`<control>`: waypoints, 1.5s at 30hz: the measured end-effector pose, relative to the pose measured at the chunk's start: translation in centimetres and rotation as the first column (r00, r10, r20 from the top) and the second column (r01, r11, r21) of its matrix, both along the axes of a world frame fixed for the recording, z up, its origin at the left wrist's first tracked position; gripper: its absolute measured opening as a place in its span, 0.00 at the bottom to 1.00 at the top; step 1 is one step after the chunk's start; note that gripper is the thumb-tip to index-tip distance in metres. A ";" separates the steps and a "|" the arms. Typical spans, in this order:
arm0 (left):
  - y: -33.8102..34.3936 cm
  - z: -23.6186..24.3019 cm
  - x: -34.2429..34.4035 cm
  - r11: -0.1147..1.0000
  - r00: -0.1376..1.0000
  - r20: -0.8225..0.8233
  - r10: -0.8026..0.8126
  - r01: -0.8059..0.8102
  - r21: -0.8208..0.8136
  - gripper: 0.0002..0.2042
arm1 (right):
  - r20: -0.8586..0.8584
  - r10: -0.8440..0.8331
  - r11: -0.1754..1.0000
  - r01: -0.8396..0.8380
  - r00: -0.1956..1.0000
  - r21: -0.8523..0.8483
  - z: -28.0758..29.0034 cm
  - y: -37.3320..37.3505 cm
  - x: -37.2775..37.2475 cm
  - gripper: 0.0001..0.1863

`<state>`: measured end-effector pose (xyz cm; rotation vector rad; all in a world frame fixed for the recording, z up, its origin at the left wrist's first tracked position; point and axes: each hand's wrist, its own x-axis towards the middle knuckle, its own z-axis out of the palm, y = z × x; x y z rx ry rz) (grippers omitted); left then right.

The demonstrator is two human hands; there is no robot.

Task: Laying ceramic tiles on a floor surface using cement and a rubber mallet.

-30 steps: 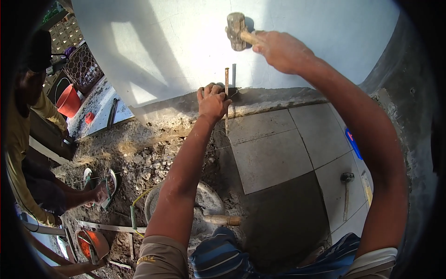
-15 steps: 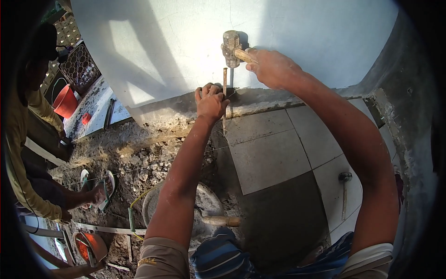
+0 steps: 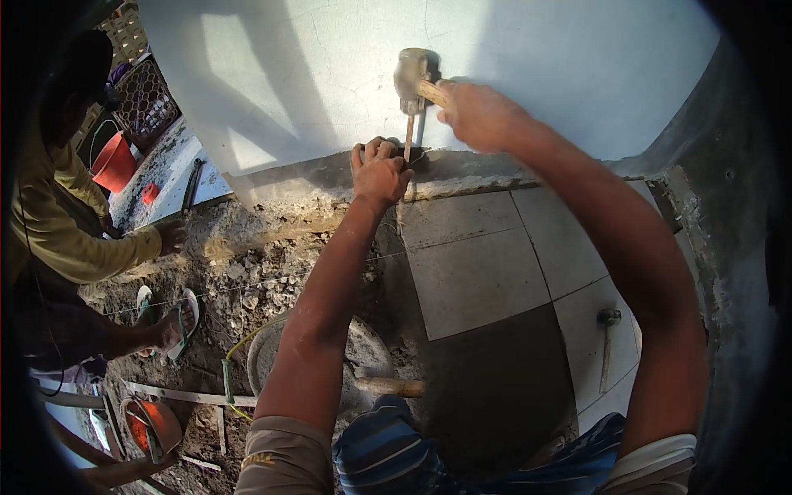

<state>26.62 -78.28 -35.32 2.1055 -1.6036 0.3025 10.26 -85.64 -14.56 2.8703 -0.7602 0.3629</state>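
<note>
My right hand (image 3: 485, 117) is closed round the wooden handle of a short, heavy hammer (image 3: 411, 76) with a mortar-stained head. My left hand (image 3: 380, 173) grips a thin, rusty steel rod like a chisel (image 3: 408, 136), upright against the foot of the white wall (image 3: 346, 74). The hammer head appears to meet the rod's top end. Fingers hide the rod's middle, and its lower end is hard to make out. Just below is the broken, rough edge of the wall base (image 3: 462, 188), beside pale floor tiles (image 3: 478, 280).
Dark wet mortar (image 3: 495, 388) lies below the tiles, where a mallet (image 3: 609, 318) rests. A basin (image 3: 375, 351) with a wooden-handled tool stands near my left arm. Rubble (image 3: 268, 276) and a taut string lie leftward. A co-worker (image 3: 66, 214) crouches left, near orange buckets (image 3: 153, 425).
The hammer head has come down onto the rod's top, which has shifted slightly right. My left hand stays round the rod. The co-worker's arm now reaches out toward the rubble edge.
</note>
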 end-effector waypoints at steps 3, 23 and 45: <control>0.0 -1.1 -0.3 0.999 0.999 -0.018 0.033 -0.032 0.037 0.17 | -0.013 -0.108 0.982 0.109 0.994 0.154 3.2 1.9 -0.7 0.24; -0.5 -10.9 -0.4 0.930 0.801 -0.550 0.237 -0.024 0.366 0.21 | 0.307 -0.731 0.092 -0.359 0.609 0.929 -15.9 17.9 -27.1 0.22; -0.2 -18.4 -0.9 0.980 0.705 -0.689 0.170 -0.048 0.193 0.15 | -0.130 -0.639 -0.311 -0.100 0.758 0.945 -26.6 22.9 -27.5 0.20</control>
